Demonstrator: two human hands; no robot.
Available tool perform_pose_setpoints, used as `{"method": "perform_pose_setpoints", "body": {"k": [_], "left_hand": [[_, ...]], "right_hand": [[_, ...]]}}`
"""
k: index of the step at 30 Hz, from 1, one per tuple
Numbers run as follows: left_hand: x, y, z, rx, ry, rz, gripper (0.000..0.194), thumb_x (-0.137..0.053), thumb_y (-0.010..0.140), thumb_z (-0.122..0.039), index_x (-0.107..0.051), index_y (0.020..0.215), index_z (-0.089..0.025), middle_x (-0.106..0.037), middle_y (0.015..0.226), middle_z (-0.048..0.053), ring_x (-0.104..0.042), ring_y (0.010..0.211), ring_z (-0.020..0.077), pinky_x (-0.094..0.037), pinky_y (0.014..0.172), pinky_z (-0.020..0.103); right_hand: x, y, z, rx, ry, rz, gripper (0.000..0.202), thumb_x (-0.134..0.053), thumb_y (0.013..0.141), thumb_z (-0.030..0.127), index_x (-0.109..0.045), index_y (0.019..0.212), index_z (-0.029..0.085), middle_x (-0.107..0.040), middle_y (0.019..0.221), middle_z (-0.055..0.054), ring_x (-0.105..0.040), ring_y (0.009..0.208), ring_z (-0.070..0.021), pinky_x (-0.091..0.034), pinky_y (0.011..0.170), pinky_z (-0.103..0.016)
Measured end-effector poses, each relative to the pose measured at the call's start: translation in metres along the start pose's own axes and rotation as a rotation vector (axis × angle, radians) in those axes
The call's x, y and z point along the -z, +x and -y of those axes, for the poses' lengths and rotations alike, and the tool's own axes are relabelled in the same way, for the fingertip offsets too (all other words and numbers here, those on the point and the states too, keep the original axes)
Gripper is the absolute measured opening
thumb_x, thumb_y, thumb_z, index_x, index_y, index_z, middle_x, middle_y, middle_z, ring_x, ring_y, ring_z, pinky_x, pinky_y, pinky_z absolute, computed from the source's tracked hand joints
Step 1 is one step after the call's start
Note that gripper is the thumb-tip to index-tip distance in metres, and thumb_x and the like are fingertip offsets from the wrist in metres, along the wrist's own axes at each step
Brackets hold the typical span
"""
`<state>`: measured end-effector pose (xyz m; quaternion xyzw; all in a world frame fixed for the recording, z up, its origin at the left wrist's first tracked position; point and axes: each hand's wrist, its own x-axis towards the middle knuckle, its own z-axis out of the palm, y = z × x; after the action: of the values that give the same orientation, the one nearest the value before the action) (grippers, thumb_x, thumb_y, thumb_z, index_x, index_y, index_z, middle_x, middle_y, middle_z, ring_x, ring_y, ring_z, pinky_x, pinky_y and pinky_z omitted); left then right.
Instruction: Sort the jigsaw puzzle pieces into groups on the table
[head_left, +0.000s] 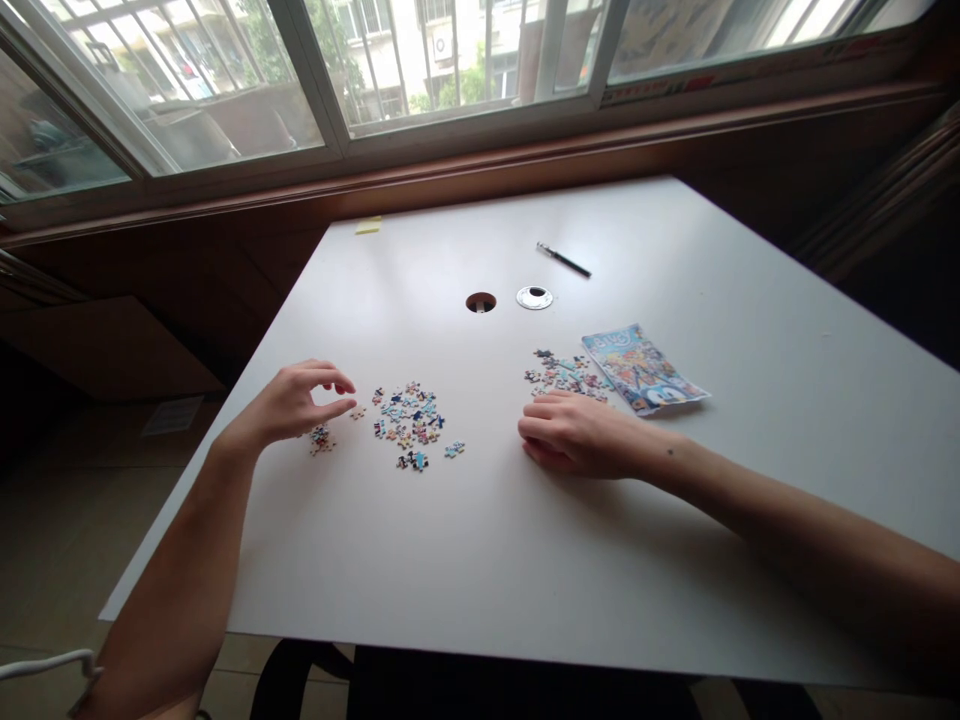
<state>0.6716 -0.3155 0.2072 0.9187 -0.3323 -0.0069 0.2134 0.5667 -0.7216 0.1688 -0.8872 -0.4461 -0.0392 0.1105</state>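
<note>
My left hand (304, 400) is over the left part of the white table, thumb and fingers apart, with nothing between them. Just right of its fingertips lies a single puzzle piece (358, 412), and a small pile of pieces (321, 440) sits below the hand. Loose jigsaw pieces (409, 412) spread across the middle left, with a few (454, 450) at their lower right. My right hand (559, 432) rests on the table with its fingers curled; whatever they hold, if anything, is hidden. Another group of pieces (559, 372) lies just beyond it, partly covered.
A colourful printed packet (643, 370) lies right of the far pieces. Farther back are a black pen (564, 260), a round hole (481, 302), a silver ring cover (535, 298) and a yellow sticky note (368, 226). Windows (450, 60) stand behind the table (420, 560).
</note>
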Motion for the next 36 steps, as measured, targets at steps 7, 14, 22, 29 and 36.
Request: {"method": "perform_pose_setpoints", "body": {"k": [7,14,22,29,36], "left_hand": [[-0.002,-0.001,0.012,0.048,-0.095,0.227,0.022,-0.072,0.082,-0.043,-0.076,0.089,-0.022,-0.073,0.089,0.004,-0.066,0.081,0.0176,-0.051,0.075,0.025],[0.001,0.002,-0.002,0.065,-0.145,0.100,0.023,-0.063,0.089,-0.039,-0.075,0.088,-0.020,-0.073,0.085,0.004,-0.065,0.077,0.0157,-0.049,0.068,0.023],[-0.004,0.000,-0.022,0.179,-0.636,-0.033,0.023,-0.077,0.081,-0.035,-0.073,0.092,-0.015,-0.074,0.082,0.009,-0.070,0.077,0.0192,-0.058,0.069,0.029],[-0.020,0.005,-0.037,0.195,-0.725,0.033,0.024,-0.078,0.082,-0.034,-0.075,0.094,-0.013,-0.074,0.077,0.009,-0.071,0.071,0.0187,-0.057,0.064,0.028],[-0.026,0.005,-0.048,0.203,-0.765,0.080,0.024,-0.078,0.082,-0.036,-0.075,0.091,-0.014,-0.075,0.075,0.008,-0.072,0.071,0.0200,-0.057,0.061,0.028]], "right_hand": [[0.002,0.000,0.001,0.005,0.011,-0.006,0.018,-0.048,0.095,0.019,-0.050,0.078,0.019,-0.053,0.074,-0.002,-0.045,0.071,-0.0161,-0.033,0.070,-0.030],[0.002,0.000,0.001,0.002,-0.005,-0.005,0.018,-0.048,0.096,0.019,-0.050,0.078,0.020,-0.054,0.074,-0.002,-0.045,0.070,-0.0163,-0.033,0.070,-0.030],[0.002,0.001,0.002,0.010,-0.082,-0.008,0.018,-0.049,0.095,0.020,-0.051,0.077,0.019,-0.057,0.074,-0.003,-0.045,0.067,-0.0159,-0.033,0.071,-0.031],[0.003,-0.001,0.001,0.012,-0.100,-0.037,0.020,-0.049,0.096,0.022,-0.051,0.076,0.020,-0.057,0.072,-0.002,-0.046,0.067,-0.0160,-0.032,0.070,-0.031],[0.002,-0.002,-0.001,0.022,-0.109,-0.052,0.020,-0.049,0.096,0.023,-0.051,0.077,0.019,-0.058,0.071,-0.002,-0.047,0.068,-0.0161,-0.032,0.070,-0.031]]}}
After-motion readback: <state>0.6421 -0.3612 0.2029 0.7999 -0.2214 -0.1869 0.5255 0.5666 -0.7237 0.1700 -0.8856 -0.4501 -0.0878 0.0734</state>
